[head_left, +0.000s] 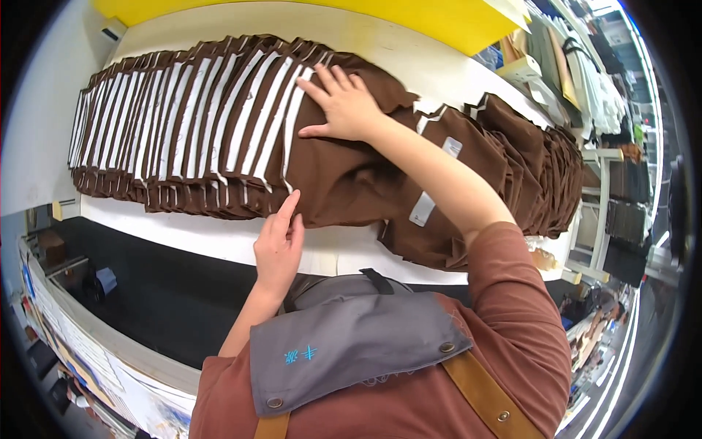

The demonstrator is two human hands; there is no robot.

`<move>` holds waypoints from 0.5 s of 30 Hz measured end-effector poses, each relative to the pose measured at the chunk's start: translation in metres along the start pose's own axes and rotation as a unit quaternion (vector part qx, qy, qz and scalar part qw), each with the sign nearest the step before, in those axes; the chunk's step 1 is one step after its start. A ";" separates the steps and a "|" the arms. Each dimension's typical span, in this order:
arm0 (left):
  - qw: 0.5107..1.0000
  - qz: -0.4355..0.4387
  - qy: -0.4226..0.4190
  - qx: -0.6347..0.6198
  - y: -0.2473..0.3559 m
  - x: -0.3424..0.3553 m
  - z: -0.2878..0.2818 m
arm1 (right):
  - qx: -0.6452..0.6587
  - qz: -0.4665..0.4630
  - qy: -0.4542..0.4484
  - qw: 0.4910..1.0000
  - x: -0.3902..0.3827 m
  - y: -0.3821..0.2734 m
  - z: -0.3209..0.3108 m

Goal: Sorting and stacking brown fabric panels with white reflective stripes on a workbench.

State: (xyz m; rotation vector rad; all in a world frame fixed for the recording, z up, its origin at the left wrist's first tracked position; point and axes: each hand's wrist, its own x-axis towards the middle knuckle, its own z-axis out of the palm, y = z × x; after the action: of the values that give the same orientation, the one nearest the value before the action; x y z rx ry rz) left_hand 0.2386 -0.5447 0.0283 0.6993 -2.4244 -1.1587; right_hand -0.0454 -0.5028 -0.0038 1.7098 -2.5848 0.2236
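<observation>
Head view: right hand [342,102] lies flat, fingers spread, on brown fabric pieces [219,132] fanned across the white surface [212,238]; left hand [279,245], fingers together, touches their near edge.

It was a garment workshop: stacked brown fabric pieces [219,124] covered a long white surface [219,238], with shelves [585,66] of supplies behind.
</observation>
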 end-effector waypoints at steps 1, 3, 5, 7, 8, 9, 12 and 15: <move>0.994 0.064 0.000 0.088 -0.002 0.001 0.000 | 0.021 0.009 0.002 1.000 -0.002 0.000 0.010; 0.986 0.082 0.003 0.146 -0.005 0.000 0.004 | 0.026 0.008 0.000 1.000 -0.002 -0.003 0.010; 0.970 0.102 0.014 0.221 -0.003 0.000 0.008 | 0.018 0.004 -0.013 1.000 -0.003 -0.003 0.002; 0.963 0.095 0.008 0.253 0.006 -0.001 0.009 | 0.019 -0.026 -0.003 0.999 -0.014 0.008 -0.014; 0.963 0.090 0.012 0.254 0.009 -0.004 0.009 | 0.022 -0.035 0.032 0.999 -0.019 0.012 -0.027; 0.963 0.085 0.014 0.255 0.011 -0.004 0.010 | 0.022 -0.027 0.075 0.997 -0.026 0.020 -0.044; 0.979 0.021 0.009 0.201 0.020 -0.013 0.011 | 0.054 0.066 0.080 0.993 -0.066 0.058 -0.102; 0.990 -0.038 0.013 0.138 0.027 -0.018 0.015 | 0.099 0.171 0.098 0.975 -0.131 0.144 -0.094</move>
State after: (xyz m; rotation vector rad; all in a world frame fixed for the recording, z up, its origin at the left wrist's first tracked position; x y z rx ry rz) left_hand 0.2383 -0.5103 0.0393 0.8905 -2.5828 -0.8416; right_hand -0.1310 -0.3152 0.0606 1.1969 -2.7613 0.6448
